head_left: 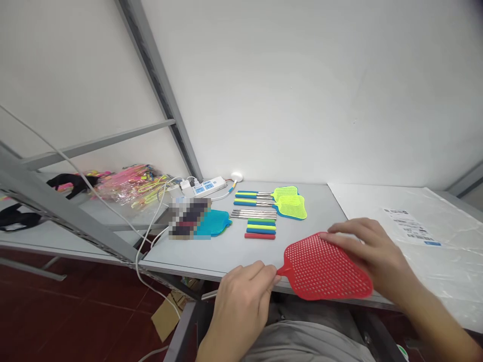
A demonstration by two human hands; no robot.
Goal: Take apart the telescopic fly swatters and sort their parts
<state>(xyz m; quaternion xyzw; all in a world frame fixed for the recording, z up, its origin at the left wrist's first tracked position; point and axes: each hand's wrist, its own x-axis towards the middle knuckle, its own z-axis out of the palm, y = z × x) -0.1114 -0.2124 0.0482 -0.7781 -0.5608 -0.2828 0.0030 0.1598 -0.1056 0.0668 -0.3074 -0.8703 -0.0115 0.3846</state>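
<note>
Two grips steady your red swatter head [324, 269], left hand [245, 296] pinching its neck, right hand [372, 251] cupping its rim, so press lightly.

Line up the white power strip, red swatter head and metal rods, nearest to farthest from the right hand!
1. Red swatter head: touching the right hand.
2. Metal rods: off to the left.
3. White power strip: farthest left, at the back.

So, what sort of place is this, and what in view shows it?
Probably a small workshop: loose coloured handles and metal rods lie grouped on a grey table, near a held red mesh swatter head.
</note>
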